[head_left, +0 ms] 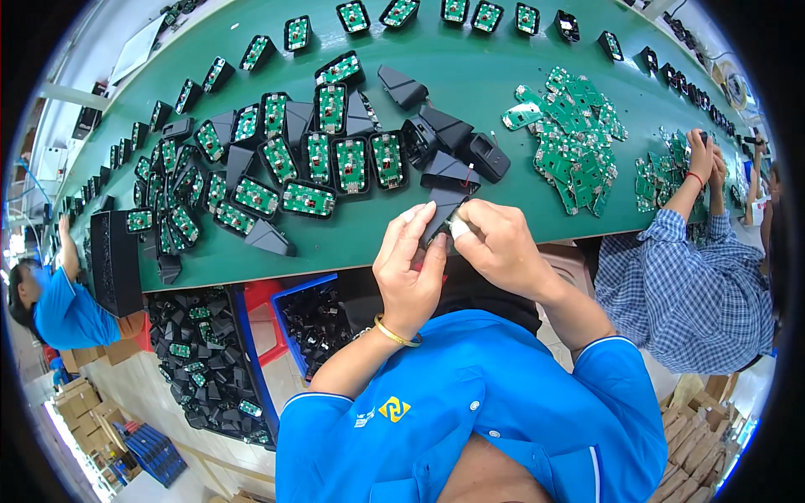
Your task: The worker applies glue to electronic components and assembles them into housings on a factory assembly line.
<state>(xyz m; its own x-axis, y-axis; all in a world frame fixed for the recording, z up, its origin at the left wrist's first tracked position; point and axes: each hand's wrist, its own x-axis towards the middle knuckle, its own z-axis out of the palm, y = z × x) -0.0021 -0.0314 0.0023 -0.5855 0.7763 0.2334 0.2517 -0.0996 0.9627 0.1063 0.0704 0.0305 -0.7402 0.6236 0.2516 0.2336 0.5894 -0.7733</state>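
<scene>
A black plastic housing (pixel 443 214) sits pinched between both hands just above the near edge of the green tabletop (pixel 470 75). The left hand (pixel 411 268) grips its lower left side with the fingers pressed together along the shell and the thumb closing in from the right; a gold bangle (pixel 396 334) circles that wrist. The right hand (pixel 501 247) is curled over the housing's right end, fingers clamped on it, with a white wrap on one fingertip (pixel 459 228).

Just beyond the hands lie several more loose black housings (pixel 449 138), some touching each other. Further out and to the left of the left hand spreads a crowd of housings with green circuit boards fitted (pixel 335 159), lying side by side face up. Beyond the right hand, well apart, is a heap of bare green circuit boards (pixel 579 138).

Below the left hand, under the tabletop edge, a blue-rimmed bin (pixel 314 323) holds black parts. Far to the right another person in a checked shirt (pixel 688 285) has both hands on a second pile of boards; a person in blue (pixel 63 310) is at the far left.
</scene>
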